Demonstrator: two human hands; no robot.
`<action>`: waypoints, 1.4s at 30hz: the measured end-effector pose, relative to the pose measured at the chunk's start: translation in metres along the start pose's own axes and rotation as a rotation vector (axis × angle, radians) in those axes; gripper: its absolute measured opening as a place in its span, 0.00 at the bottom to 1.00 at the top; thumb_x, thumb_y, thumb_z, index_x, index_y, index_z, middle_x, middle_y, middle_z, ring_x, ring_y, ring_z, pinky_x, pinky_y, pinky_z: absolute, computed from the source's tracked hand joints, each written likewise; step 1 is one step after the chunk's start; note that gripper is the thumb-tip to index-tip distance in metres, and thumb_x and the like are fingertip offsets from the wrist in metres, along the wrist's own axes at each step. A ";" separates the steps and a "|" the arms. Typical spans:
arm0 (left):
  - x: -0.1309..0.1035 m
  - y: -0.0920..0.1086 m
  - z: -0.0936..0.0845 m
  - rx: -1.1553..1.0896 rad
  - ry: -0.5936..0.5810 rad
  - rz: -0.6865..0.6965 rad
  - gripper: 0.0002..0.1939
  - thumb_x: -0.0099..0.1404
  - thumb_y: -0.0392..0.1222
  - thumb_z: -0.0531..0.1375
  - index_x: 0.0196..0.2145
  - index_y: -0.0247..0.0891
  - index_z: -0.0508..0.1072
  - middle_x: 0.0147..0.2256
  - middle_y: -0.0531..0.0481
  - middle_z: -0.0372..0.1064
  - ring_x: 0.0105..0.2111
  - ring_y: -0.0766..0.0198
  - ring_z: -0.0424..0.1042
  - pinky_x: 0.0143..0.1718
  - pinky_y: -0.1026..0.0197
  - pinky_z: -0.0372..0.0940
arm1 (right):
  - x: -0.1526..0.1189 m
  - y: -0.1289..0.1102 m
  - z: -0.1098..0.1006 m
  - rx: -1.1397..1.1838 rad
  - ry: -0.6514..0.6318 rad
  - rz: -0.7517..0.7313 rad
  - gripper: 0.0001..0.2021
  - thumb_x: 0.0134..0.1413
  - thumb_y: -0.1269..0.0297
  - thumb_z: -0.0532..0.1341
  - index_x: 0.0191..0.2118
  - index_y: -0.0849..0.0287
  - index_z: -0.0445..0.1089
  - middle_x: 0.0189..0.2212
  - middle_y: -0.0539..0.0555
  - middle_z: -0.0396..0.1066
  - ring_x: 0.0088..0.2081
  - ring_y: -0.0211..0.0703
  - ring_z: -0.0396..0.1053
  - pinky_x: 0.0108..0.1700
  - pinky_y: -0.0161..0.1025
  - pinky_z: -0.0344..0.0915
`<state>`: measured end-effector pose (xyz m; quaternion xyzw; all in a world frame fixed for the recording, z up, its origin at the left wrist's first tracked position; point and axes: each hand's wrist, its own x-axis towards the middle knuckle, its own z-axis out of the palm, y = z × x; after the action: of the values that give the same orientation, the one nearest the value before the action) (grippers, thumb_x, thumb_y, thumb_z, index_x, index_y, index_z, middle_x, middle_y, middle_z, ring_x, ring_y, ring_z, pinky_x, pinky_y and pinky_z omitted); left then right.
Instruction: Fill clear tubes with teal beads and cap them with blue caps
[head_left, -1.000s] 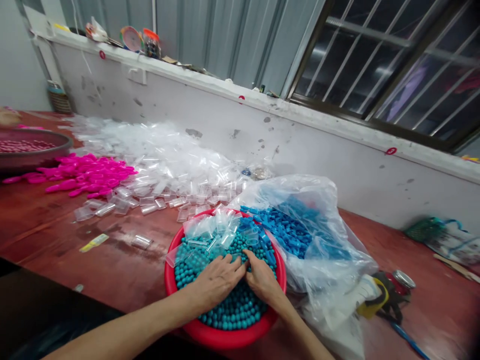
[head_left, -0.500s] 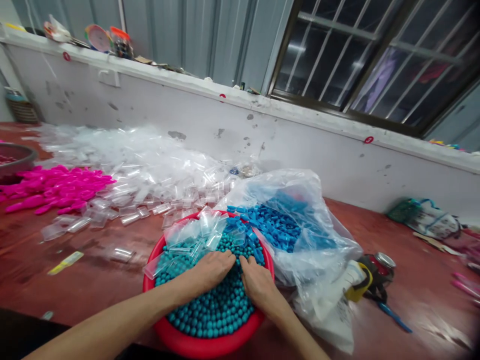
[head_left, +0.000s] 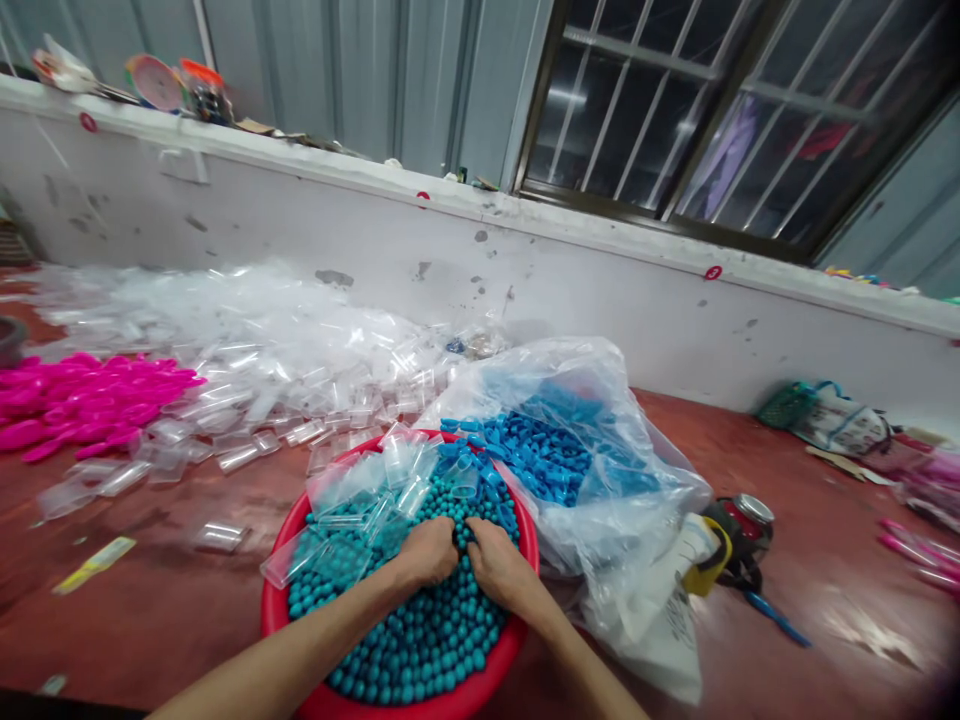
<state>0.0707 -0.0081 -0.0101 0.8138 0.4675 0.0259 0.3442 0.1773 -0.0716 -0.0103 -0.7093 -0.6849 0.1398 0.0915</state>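
Observation:
A red basin full of turquoise beads stands before me, the lower beads lying in neat curved rows. Both hands reach into it, close together. My left hand has its fingers curled down among the beads, the fingertips hidden. Facing it, my right hand bends thumb and fingers inward onto the beads. Clear plastic tubes lie over the basin's left and back part. Several blue plastic pieces rest on the beads at the back right.
Behind the basin spreads a large heap of clear tubes. Pink plastic pieces are piled at left. A transparent bag with blue pieces touches the basin's right side. Further right stands a silver-lidded jar.
The view has shifted, so the basin appears slightly lower and further left. My left hand's fingers have curled in more, and both hands remain in the beads.

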 end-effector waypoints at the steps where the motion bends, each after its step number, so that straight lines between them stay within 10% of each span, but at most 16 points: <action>1: 0.002 -0.002 0.002 -0.080 0.000 -0.018 0.07 0.51 0.30 0.52 0.27 0.34 0.69 0.33 0.40 0.71 0.37 0.51 0.68 0.37 0.55 0.59 | -0.002 -0.001 -0.003 0.011 0.004 -0.015 0.16 0.52 0.75 0.47 0.45 0.62 0.64 0.39 0.57 0.69 0.43 0.41 0.65 0.45 0.34 0.58; 13: -0.010 -0.014 -0.005 -0.947 -0.145 -0.010 0.13 0.45 0.45 0.61 0.27 0.34 0.70 0.24 0.51 0.68 0.27 0.65 0.66 0.35 0.61 0.60 | 0.001 0.006 -0.025 -0.391 0.159 0.191 0.18 0.54 0.77 0.44 0.47 0.62 0.63 0.40 0.63 0.67 0.35 0.50 0.70 0.30 0.41 0.62; 23: -0.005 -0.013 -0.003 -0.619 0.006 -0.189 0.07 0.45 0.36 0.64 0.18 0.32 0.68 0.29 0.43 0.69 0.41 0.48 0.65 0.39 0.55 0.58 | -0.002 0.018 -0.032 -0.263 0.050 0.024 0.22 0.53 0.70 0.49 0.55 0.56 0.57 0.40 0.57 0.69 0.40 0.47 0.68 0.37 0.38 0.61; 30: 0.023 0.005 0.005 -0.624 -0.113 -0.259 0.16 0.62 0.44 0.53 0.47 0.36 0.63 0.46 0.47 0.63 0.42 0.59 0.66 0.41 0.52 0.64 | -0.001 0.021 -0.022 0.116 0.131 -0.014 0.18 0.51 0.68 0.51 0.49 0.60 0.65 0.42 0.58 0.70 0.44 0.45 0.66 0.46 0.38 0.59; 35: 0.016 -0.005 0.000 -0.900 -0.182 -0.152 0.09 0.60 0.38 0.54 0.38 0.33 0.68 0.31 0.51 0.67 0.30 0.65 0.68 0.32 0.60 0.64 | -0.003 0.025 -0.023 0.428 0.038 -0.141 0.21 0.49 0.72 0.51 0.51 0.58 0.61 0.26 0.49 0.70 0.27 0.38 0.67 0.32 0.34 0.63; 42: -0.013 -0.014 -0.011 -1.174 -0.140 -0.017 0.11 0.47 0.39 0.58 0.31 0.37 0.67 0.23 0.57 0.65 0.24 0.68 0.64 0.25 0.66 0.56 | -0.007 0.010 -0.032 0.179 0.366 -0.231 0.09 0.50 0.66 0.56 0.39 0.57 0.68 0.35 0.55 0.66 0.37 0.44 0.65 0.40 0.40 0.62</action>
<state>0.0485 -0.0079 -0.0064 0.4831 0.3576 0.2238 0.7672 0.1974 -0.0771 0.0169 -0.6286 -0.7184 0.0578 0.2921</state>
